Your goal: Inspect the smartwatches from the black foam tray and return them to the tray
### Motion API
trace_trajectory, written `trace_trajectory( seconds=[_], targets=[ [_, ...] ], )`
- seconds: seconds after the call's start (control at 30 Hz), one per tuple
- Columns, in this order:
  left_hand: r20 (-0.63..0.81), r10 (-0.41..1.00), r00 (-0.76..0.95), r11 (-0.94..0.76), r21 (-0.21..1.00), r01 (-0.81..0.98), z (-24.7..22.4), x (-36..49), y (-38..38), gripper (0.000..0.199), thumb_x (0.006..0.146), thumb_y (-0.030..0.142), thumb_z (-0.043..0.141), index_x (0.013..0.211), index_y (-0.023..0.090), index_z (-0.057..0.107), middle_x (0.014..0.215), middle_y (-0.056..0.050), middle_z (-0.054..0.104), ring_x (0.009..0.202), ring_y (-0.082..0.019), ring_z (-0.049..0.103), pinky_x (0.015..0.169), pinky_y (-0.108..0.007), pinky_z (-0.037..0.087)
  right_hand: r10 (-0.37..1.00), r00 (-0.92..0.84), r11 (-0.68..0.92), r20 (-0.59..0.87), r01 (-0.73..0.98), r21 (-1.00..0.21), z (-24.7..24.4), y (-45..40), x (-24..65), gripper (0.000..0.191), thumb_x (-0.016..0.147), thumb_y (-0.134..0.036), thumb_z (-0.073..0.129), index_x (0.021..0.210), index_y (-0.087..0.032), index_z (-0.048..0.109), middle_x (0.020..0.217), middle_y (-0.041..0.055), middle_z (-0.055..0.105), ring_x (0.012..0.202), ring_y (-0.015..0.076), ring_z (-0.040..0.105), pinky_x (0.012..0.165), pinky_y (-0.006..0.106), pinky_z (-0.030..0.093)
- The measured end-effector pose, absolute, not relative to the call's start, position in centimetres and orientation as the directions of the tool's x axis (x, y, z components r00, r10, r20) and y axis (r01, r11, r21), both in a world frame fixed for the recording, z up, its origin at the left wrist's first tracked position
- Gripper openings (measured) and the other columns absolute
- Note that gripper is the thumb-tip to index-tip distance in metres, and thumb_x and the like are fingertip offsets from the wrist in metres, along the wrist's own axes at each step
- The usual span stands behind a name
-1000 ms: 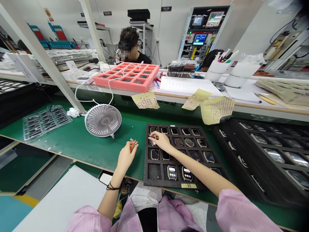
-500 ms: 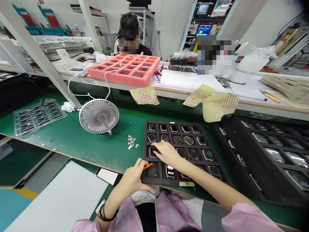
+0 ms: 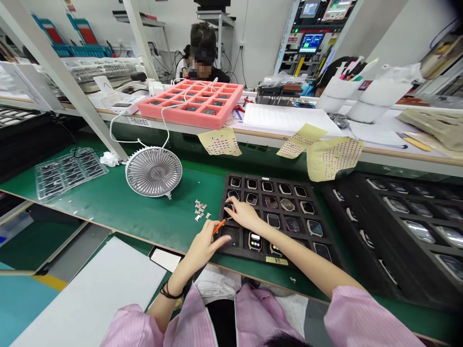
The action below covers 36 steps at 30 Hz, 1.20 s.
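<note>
A black foam tray [image 3: 231, 248] with square compartments lies in front of me, most of them holding smartwatches. My right hand [image 3: 245, 215] reaches over it from the right, thumb and fingers on a smartwatch [image 3: 229, 212] in the left column; the fingers partly cover that watch. At the tray's left edge, my left hand [image 3: 202, 246] holds a thin orange stick [image 3: 219, 226], its thumb stretched out over the front left compartment. A smartwatch with a lit screen [image 3: 255, 242] sits in the front row. Several small metal pieces [image 3: 200, 210] lie left of the tray.
A round fan [image 3: 154, 172] stands to the left, beyond it a clear plastic tray [image 3: 70, 173]. More foam trays of watches [image 3: 408, 226] are stacked at right. A shelf edge [image 3: 260, 137] crosses behind, carrying a pink foam tray [image 3: 188, 118]. A person [image 3: 203, 53] sits opposite.
The view has shifted slightly. My left hand has moved up along the tray's left edge, bringing the orange stick closer to my right hand. My right hand stays at the left-column watch.
</note>
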State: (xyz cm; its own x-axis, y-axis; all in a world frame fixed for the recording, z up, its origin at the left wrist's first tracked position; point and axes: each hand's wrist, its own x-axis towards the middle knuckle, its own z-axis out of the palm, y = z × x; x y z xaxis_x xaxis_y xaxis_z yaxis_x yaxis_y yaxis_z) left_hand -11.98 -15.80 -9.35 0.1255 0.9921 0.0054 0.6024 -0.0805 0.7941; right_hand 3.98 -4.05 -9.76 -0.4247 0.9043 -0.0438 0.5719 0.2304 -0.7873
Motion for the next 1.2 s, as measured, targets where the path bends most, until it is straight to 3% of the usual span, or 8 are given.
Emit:
trace_trajectory(
  seconds=[0.07,0.13,0.3,0.43,0.6,0.83,1.0,1.2],
  targets=[
    [0.082,0.993,0.081,-0.113,0.834,0.54,-9.0,-12.3,-15.4,0.029,0.096,0.041,0.039,0.107,0.02,0.056,0.103,-0.007,0.06,0.095,-0.02,0.06,0.088,-0.034,0.047,0.914,-0.404,0.18,-0.05,0.511,-0.841,-9.7,-3.5,4.0,0.017,0.079,-0.016,0.065,0.094,-0.023,0.062,0.054,-0.0061,0.048,0.061,0.0174,0.054,0.066,0.028,0.036],
    [0.125,0.99,0.063,-0.14,0.861,0.488,-8.8,-12.6,-14.9,0.03,0.097,0.037,0.036,0.102,0.019,0.06,0.099,-0.006,0.061,0.095,-0.02,0.058,0.087,-0.032,0.046,0.911,-0.409,0.123,-0.061,0.41,-0.904,-9.3,-3.3,4.3,0.013,0.078,-0.02,0.066,0.089,-0.023,0.062,0.055,-0.0061,0.049,0.059,0.0158,0.053,0.061,0.026,0.035],
    [-0.005,0.988,0.152,-0.04,0.955,0.293,-8.2,-11.7,-14.1,0.035,0.095,0.044,0.039,0.101,0.019,0.062,0.073,0.002,0.051,0.06,-0.011,0.046,0.055,-0.022,0.038,0.893,-0.439,-0.069,-0.096,0.077,-0.995,-7.8,-5.0,5.1,0.029,0.082,-0.048,0.055,0.095,-0.022,0.055,0.065,-0.0042,0.054,0.048,0.0117,0.049,0.046,0.023,0.032],
    [-0.074,0.984,0.159,0.054,0.99,0.129,-7.5,-9.8,-14.0,0.041,0.091,0.055,0.04,0.083,0.018,0.055,0.058,0.008,0.035,0.045,-0.007,0.029,0.043,-0.019,0.024,0.888,-0.448,-0.176,-0.106,-0.118,-0.977,-6.7,-6.7,4.7,0.037,0.078,-0.057,0.058,0.088,-0.023,0.046,0.058,-0.0084,0.046,0.039,0.0079,0.039,0.039,0.021,0.027],
    [-0.057,0.987,0.152,0.049,0.997,0.055,-7.1,-8.7,-14.0,0.044,0.089,0.059,0.042,0.075,0.018,0.049,0.05,0.01,0.029,0.038,-0.005,0.021,0.039,-0.019,0.019,0.872,-0.474,-0.312,-0.121,-0.349,-0.883,-5.8,-7.6,4.2,0.042,0.071,-0.052,0.073,0.083,-0.023,0.045,0.053,-0.0111,0.047,0.035,0.0049,0.037,0.036,0.018,0.026],
    [-0.08,0.977,0.2,0.073,0.996,0.04,-6.3,-9.1,-13.8,0.046,0.086,0.06,0.046,0.074,0.016,0.056,0.043,0.009,0.037,0.034,-0.005,0.026,0.037,-0.019,0.019,0.906,-0.422,-0.182,-0.034,-0.317,-0.931,-5.6,-8.0,4.3,0.039,0.075,-0.049,0.072,0.081,-0.023,0.045,0.046,-0.0142,0.042,0.03,0.0021,0.028,0.033,0.015,0.018],
    [-0.033,0.985,0.169,0.04,0.998,-0.041,-6.1,-8.5,-14.1,0.05,0.084,0.064,0.049,0.073,0.016,0.056,0.042,0.009,0.037,0.033,-0.004,0.023,0.036,-0.019,0.016,0.808,-0.569,-0.451,-0.151,-0.433,-0.78,-5.5,-8.3,3.9,0.043,0.073,-0.049,0.072,0.077,-0.024,0.038,0.046,-0.0142,0.04,0.03,0.0016,0.016,0.033,0.018,0.012],
    [-0.035,0.992,0.124,0.049,0.993,-0.112,-6.7,-8.0,-14.5,0.05,0.082,0.065,0.052,0.073,0.016,0.056,0.041,0.01,0.036,0.033,-0.003,0.021,0.035,-0.018,0.016,0.816,-0.548,-0.487,-0.182,-0.485,-0.726,-5.5,-8.5,3.8,0.042,0.07,-0.04,0.077,0.082,-0.024,0.04,0.049,-0.014,0.042,0.034,0.0022,0.015,0.036,0.018,0.011]
  ],
)
